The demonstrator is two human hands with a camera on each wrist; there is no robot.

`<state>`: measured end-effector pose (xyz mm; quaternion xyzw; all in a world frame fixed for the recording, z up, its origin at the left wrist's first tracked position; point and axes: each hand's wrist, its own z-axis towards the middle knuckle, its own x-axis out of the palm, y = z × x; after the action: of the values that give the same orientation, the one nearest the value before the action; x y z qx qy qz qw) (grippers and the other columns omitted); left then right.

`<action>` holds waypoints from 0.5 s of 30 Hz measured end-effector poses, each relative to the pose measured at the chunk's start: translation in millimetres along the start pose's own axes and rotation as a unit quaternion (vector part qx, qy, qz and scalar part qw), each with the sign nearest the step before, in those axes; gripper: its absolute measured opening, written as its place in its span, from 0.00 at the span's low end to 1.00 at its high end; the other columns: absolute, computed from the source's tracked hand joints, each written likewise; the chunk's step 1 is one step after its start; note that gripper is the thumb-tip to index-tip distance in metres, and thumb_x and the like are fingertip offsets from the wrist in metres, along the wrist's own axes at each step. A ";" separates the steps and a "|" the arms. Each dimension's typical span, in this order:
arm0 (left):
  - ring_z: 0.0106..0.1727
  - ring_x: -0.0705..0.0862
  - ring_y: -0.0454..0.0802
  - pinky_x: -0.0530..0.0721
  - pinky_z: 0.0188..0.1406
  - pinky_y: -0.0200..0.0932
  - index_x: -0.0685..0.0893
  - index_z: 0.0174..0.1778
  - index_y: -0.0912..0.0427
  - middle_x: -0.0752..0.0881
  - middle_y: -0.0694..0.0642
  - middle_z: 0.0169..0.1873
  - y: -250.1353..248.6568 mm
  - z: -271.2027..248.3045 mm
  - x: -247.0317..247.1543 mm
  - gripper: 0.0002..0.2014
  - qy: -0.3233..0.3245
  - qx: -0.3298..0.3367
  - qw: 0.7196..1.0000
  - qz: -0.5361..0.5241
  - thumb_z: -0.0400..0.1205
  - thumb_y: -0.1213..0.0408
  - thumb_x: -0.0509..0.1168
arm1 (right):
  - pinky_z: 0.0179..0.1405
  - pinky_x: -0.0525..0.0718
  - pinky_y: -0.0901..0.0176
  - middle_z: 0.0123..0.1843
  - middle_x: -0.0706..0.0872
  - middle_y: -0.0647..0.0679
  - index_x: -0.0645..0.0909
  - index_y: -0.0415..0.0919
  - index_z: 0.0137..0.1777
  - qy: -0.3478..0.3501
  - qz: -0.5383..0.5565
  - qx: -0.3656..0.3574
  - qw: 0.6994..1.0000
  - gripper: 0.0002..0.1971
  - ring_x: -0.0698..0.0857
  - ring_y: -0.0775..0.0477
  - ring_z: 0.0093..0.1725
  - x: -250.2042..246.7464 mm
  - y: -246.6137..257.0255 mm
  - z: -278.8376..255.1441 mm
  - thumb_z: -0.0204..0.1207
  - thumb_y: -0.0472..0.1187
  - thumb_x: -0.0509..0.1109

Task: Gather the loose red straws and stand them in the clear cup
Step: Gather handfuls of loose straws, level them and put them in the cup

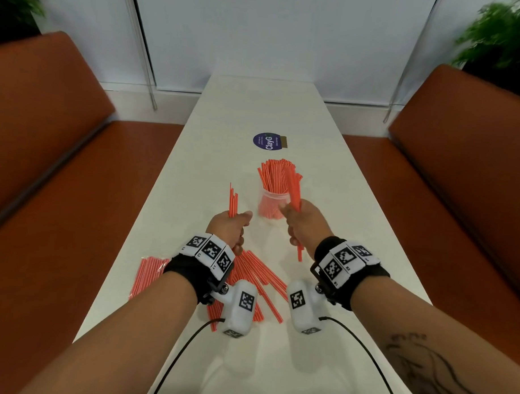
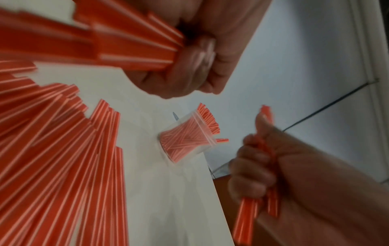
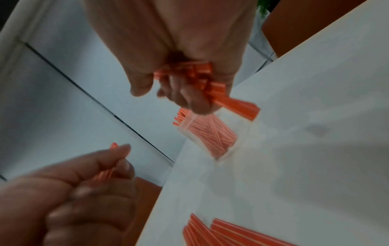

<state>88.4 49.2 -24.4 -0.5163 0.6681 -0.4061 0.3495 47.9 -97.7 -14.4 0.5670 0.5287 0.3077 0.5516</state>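
The fingers of the right hand (image 1: pixel 303 225) are curling tight around a small bunch of red straws (image 1: pixel 295 192), with the thumb pressing them in, and the bunch is standing nearly upright just beside the clear cup (image 1: pixel 272 207), its top ends level with the ones already inside. The left hand (image 1: pixel 232 229) is wrapping a fist around a second, thinner bundle (image 1: pixel 233 201), also held upright, a little to the left of the cup and apart from it. Neither bundle is in the cup yet.

The cup is sitting on the white table (image 1: pixel 255 114), already crowded with straws fanning out above its rim. More loose straws (image 1: pixel 257 273) are lying flat on the table under the person's wrists, and another batch (image 1: pixel 148 274) is lying near the left table edge.

To my eye, the right bunch is going in first. It would do well to lift the lower ends clear of the rim, aim for the gap among the standing straws, and loosen the grip only once the ends are down inside. The cup looks light and top-heavy, so a sideways nudge could tip it; the left hand might steady it, though it is full.
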 end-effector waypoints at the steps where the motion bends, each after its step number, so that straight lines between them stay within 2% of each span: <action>1: 0.13 0.64 0.43 0.64 0.11 0.30 0.75 0.34 0.61 0.66 0.52 0.22 -0.7 -0.5 2.6 0.12 0.006 0.000 1.000 0.001 0.81 0.58 0.64 | 0.21 0.67 0.61 0.27 0.66 0.50 0.67 0.45 0.36 -0.025 0.030 -0.008 0.999 0.15 0.63 0.53 0.23 -3.2 3.5 -0.7 0.80 0.49 0.64; 4: 0.09 0.64 0.41 0.63 0.11 0.27 0.77 0.32 0.62 0.68 0.53 0.22 -1.9 -2.9 12.8 0.14 0.032 -0.016 0.999 -0.002 0.83 0.60 0.60 | 0.18 0.64 0.63 0.18 0.64 0.52 0.64 0.45 0.30 -0.097 0.154 -0.008 0.983 0.20 0.61 0.53 0.17 -11.5 12.5 -0.3 0.77 0.52 0.68; 8: 0.07 0.64 0.39 0.62 0.10 0.26 0.79 0.36 0.63 0.87 0.58 0.21 -0.6 -7.0 28.0 0.15 0.100 -0.071 0.992 -0.002 0.85 0.60 0.56 | 0.19 0.63 0.63 0.14 0.62 0.54 0.62 0.45 0.25 -0.119 0.256 -0.031 0.959 0.24 0.60 0.53 0.13 -12.0 25.8 -4.2 0.81 0.51 0.62; 11: 0.07 0.62 0.38 0.59 0.10 0.25 0.78 0.38 0.64 0.89 0.59 0.21 -4.4 -9.3 39.8 0.15 0.167 -0.105 0.980 -0.019 0.85 0.59 0.54 | 0.21 0.68 0.61 0.13 0.65 0.54 0.64 0.44 0.24 -0.108 0.219 -0.078 0.967 0.25 0.64 0.52 0.16 -3.2 28.6 -8.3 0.82 0.51 0.61; 13: 0.08 0.63 0.37 0.59 0.10 0.25 0.77 0.32 0.62 0.89 0.58 0.21 -7.8 -9.1 42.9 0.18 0.195 -0.113 0.974 -0.013 0.85 0.58 0.54 | 0.22 0.70 0.62 0.13 0.68 0.56 0.68 0.45 0.24 -0.100 0.178 -0.097 0.974 0.23 0.67 0.53 0.17 1.5 27.0 -12.9 0.82 0.51 0.62; 15: 0.08 0.64 0.37 0.60 0.08 0.25 0.77 0.29 0.61 0.90 0.58 0.23 -10.0 -8.3 41.0 0.19 0.223 -0.115 0.968 -0.009 0.85 0.58 0.55 | 0.19 0.72 0.66 0.12 0.71 0.57 0.70 0.47 0.26 -0.080 0.169 -0.091 0.978 0.21 0.70 0.58 0.15 1.5 25.5 -17.6 0.82 0.50 0.62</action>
<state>76.0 9.4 -13.8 -0.4548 0.7668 -0.4349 0.1264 38.4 -86.8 13.1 0.6182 0.3491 0.3973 0.5815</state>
